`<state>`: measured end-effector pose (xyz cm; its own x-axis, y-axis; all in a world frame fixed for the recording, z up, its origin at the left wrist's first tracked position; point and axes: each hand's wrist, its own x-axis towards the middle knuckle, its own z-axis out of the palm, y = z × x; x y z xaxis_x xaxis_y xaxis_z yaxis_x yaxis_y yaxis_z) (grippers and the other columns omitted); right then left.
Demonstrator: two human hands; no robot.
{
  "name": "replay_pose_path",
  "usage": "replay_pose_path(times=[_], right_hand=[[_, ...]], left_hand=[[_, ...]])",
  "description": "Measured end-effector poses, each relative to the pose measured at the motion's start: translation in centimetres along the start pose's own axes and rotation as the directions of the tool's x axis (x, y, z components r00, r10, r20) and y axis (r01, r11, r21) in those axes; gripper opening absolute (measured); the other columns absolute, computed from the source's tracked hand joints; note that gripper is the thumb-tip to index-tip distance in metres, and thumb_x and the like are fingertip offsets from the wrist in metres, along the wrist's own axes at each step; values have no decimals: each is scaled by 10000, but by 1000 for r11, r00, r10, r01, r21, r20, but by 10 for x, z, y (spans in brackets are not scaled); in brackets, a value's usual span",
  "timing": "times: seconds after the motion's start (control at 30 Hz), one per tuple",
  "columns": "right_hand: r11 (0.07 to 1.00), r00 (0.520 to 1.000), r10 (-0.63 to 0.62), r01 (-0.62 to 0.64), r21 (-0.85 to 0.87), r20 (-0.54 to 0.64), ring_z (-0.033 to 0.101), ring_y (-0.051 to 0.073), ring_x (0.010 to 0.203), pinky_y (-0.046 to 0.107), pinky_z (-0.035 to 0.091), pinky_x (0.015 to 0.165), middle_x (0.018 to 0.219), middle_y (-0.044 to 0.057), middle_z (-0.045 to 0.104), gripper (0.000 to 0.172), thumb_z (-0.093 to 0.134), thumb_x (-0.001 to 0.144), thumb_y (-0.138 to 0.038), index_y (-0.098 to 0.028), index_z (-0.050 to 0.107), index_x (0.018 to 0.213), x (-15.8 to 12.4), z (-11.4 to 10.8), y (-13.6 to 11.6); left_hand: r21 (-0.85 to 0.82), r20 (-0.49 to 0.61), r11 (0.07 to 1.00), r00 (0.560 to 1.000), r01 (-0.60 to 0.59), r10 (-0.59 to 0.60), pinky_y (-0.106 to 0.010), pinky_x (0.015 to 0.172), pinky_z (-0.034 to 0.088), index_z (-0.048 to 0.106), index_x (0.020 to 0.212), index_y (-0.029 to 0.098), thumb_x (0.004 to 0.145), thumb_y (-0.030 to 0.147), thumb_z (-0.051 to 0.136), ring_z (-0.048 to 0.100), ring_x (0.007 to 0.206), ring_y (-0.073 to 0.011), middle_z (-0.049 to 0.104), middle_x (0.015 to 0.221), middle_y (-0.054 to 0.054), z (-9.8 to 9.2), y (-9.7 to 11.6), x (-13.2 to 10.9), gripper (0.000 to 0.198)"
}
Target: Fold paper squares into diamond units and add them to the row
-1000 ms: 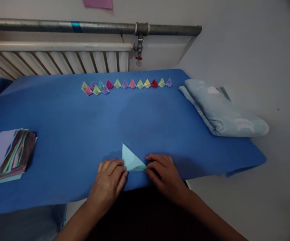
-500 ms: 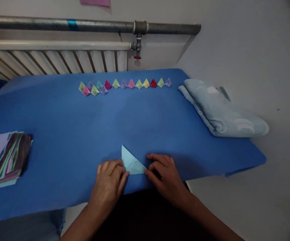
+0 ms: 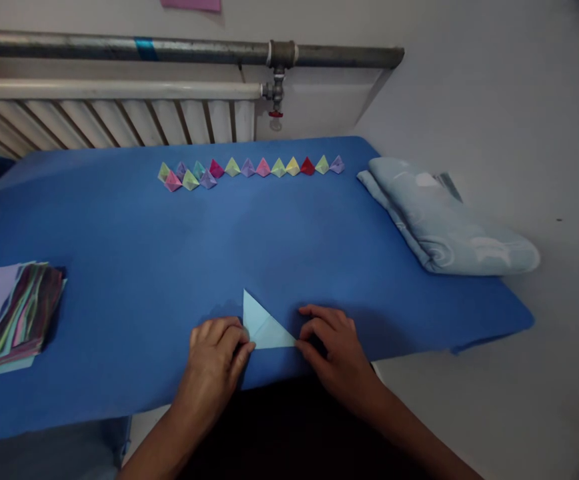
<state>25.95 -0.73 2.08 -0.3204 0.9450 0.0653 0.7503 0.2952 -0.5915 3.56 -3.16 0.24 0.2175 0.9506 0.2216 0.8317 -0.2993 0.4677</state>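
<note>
1. Setting: blue-covered table (image 3: 144, 260) against a pale wall (image 3: 499, 100). Along the back, from the left: white radiator (image 3: 129, 120), metal pipe (image 3: 209, 51) above it with 1 blue band, pink sheet (image 3: 191, 4) cut off by the upper edge of view, valve (image 3: 276, 100) with a red handle.
2. Paper stack (image 3: 14, 313), at far left, partly out of view. Top sheet pale purple; the edges below show green, pink and dark layers.
3. Folded paper pieces (image 3: 263, 167), 15 in all, toward the back of the table. 12 stand in a long row, running from yellow-green at left to purple at right; 3 more (pink, yellow-green, purple) sit in front of its left end.
4. Left hand (image 3: 218, 353), at the near edge of the table. Fingers together and bent, thumb tip at the paper's lower left corner; whether they pinch or merely press, cannot tell.
5. Light blue paper (image 3: 264, 327), between the 2 hands, flat on the table near its front edge. Triangular, with 1 visible diagonal crease.
6. Right hand (image 3: 337, 347). Forefinger raised apart from the thumb; thumb tip at the paper's right corner, grip on it unclear.
7. Folded cloth (image 3: 449, 223), pale blue-green with white patterning, at the table's right end.
</note>
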Motion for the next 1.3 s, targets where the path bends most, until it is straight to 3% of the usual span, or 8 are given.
replay_pose_path(times=[0.13,0.27,0.33,0.67,0.9,1.1,1.2,1.3], right_hand=[[998,998,-58,58,-19,-7,525,264,1072,466,388,861,1164,69,612,146,551,848,-137,-246,646,868,-1,0,0],[989,991,-137,137,-61,13,523,272,1078,482,387,859,1192,78,601,299,514,839,-69,-285,682,957,-3,2,0],[986,989,-148,149,-72,19,520,279,1084,493,382,864,1203,84,596,330,507,827,-43,-283,688,960,-5,2,1],[980,973,-167,182,-85,161,563,238,976,402,430,865,1074,101,640,140,536,857,-143,-164,651,935,18,2,-19],[994,977,-20,44,-104,214,611,227,942,351,451,825,1031,111,677,391,553,819,-171,-127,563,1207,44,9,-38],[999,964,6,7,-49,267,570,162,726,273,401,650,789,23,645,86,568,769,-139,-192,601,828,53,0,-41],[1000,963,-16,21,-17,269,521,139,689,259,369,631,750,-1,596,115,567,735,-87,-196,534,722,55,1,-41],[999,966,-36,26,40,257,483,132,681,255,345,622,710,-16,544,153,556,737,-68,-194,497,674,53,2,-39]], left_hand=[[62,-52,992,992,-112,115,-350,765,363,632,1064,246,921,207,494,525,867,-202,618,953,-49,0,-2,1,202],[110,-5,918,924,-380,383,-360,841,355,578,1219,226,932,86,399,535,919,-191,636,1015,-65,-1,2,1,367],[135,37,893,903,-430,429,-377,894,345,558,1242,193,924,57,370,540,968,-194,641,1074,-81,-1,3,-2,394],[315,101,893,947,-322,306,-418,895,364,538,1271,135,839,26,389,541,994,-241,618,1201,-124,2,14,-7,470],[208,-10,941,961,-267,275,-424,865,415,589,1193,163,908,73,391,557,1006,-234,641,1140,-120,3,8,-12,358],[128,-87,966,967,-227,239,-407,821,450,603,1122,157,907,89,460,573,968,-230,643,1106,-117,1,5,-18,267],[42,-132,986,978,-159,163,-407,835,466,585,1120,171,909,142,499,576,985,-225,625,1119,-107,4,4,-20,230],[-115,-169,993,985,3,-22,-405,880,482,539,1187,188,908,241,529,568,1047,-224,597,1159,-106,3,0,-20,284]])
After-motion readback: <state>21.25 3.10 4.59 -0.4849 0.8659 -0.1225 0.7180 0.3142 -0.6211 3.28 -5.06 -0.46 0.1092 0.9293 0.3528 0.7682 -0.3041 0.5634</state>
